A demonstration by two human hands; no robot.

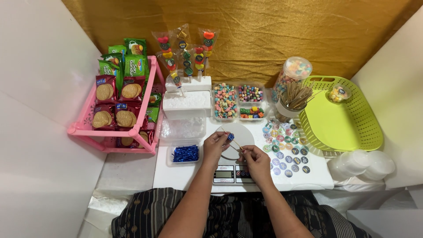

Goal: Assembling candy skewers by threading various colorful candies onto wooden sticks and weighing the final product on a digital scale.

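Skewer (233, 142) btwn fingers of both hands, over scale (232, 154).

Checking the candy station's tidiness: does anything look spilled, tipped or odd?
One thing: the clear plastic jar of pastel candies leans tilted against the cup of wooden skewers. Nothing looks spilled; both hands hold a thin skewer.
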